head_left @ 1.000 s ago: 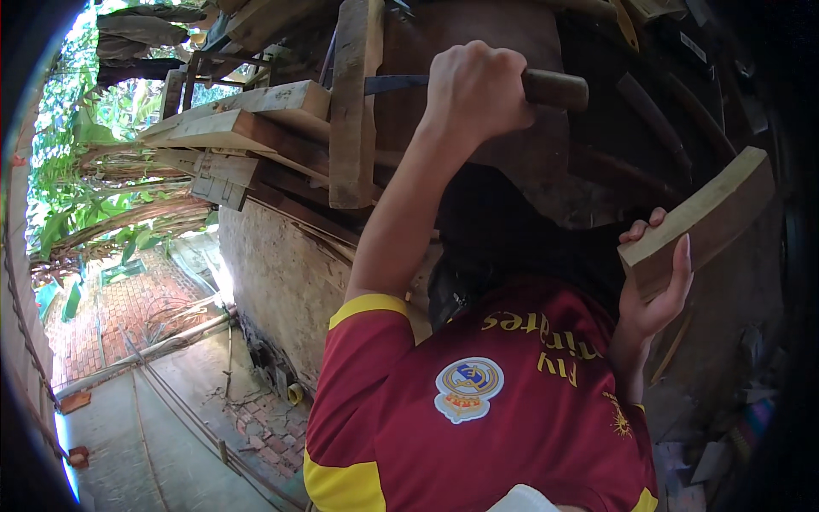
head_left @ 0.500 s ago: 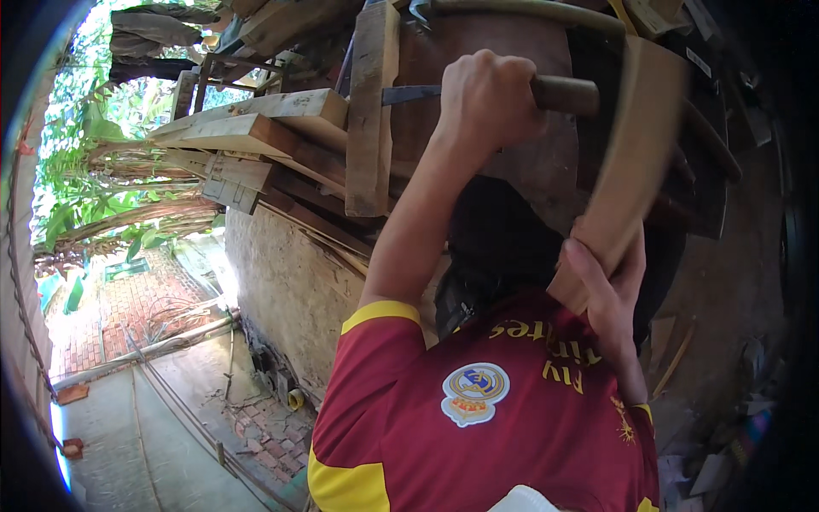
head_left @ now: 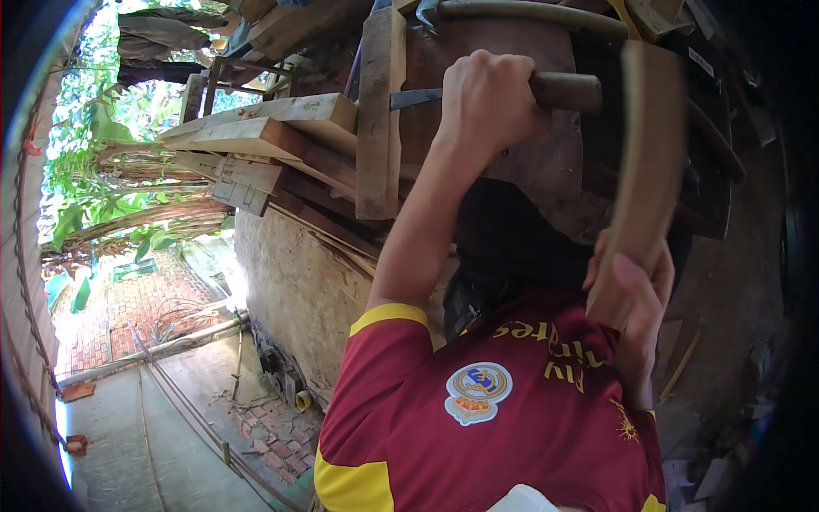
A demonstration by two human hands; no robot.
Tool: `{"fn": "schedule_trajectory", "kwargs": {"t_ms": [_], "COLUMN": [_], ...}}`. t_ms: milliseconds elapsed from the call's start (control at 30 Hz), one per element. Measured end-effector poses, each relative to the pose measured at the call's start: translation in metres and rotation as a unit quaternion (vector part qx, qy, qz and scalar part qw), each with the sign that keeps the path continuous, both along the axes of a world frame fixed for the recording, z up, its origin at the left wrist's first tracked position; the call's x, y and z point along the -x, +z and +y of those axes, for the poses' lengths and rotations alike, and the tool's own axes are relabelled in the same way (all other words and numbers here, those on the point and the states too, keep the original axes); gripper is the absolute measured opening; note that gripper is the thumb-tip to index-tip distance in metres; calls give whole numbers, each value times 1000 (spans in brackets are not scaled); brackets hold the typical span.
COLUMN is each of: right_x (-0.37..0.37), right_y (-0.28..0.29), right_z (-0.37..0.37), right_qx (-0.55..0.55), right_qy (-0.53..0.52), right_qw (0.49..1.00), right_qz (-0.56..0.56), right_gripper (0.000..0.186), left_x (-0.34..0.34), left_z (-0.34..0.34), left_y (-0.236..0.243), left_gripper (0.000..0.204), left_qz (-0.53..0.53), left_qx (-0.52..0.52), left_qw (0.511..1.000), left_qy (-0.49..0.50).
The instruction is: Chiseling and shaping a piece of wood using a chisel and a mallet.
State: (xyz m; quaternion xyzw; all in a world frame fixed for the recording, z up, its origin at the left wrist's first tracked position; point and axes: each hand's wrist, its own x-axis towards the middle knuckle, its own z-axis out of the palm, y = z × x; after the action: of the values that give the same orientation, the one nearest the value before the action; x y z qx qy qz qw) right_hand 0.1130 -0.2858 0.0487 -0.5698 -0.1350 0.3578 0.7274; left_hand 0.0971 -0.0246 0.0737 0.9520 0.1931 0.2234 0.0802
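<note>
Two hands are in view, apart from each other and each clamped on one thing: the left hand (head_left: 493, 98) is a fist around one chisel (head_left: 567, 91), and the right hand (head_left: 644, 286) grips the lower end of one long wooden block (head_left: 650, 162), thumb and fingers on opposite sides. The chisel lies level across the picture, its blade meeting the side of one squared timber (head_left: 378, 119); how deep it goes I cannot tell. The block's upper part, slightly blurred, stands just beside the butt of the chisel handle. Left of the timber are at least two thick pale boards (head_left: 281, 119), and above the fist lies one long-handled tool (head_left: 537, 13) with a bent metal end. A second ago the block was tilted, well away to the right of the chisel; half a second ago it leaned more than now, while the left hand's grip is unchanged
</note>
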Motion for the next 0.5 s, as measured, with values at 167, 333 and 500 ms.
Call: {"fn": "schedule_trajectory", "kwargs": {"t_ms": [167, 333, 500], "right_x": [-19, 3, -19], "right_y": [-8, -5, 7], "right_z": [7, 20, -4], "right_qx": [-167, 0, -142], "right_qy": [-218, -55, -73], "right_qw": [960, 996, 987], "right_qz": [50, -76, 35], "right_gripper": [31, 41, 43], "left_x": [0, -5, 0], "left_z": [-2, 1, -1], "left_y": [5, -3, 1], "left_gripper": [14, 13, 13], "left_qz": [10, -15, -27], "left_qx": [38, -4, 20], "left_qw": [999, 1000, 999], "left_qy": [-1, -13, -6]}}
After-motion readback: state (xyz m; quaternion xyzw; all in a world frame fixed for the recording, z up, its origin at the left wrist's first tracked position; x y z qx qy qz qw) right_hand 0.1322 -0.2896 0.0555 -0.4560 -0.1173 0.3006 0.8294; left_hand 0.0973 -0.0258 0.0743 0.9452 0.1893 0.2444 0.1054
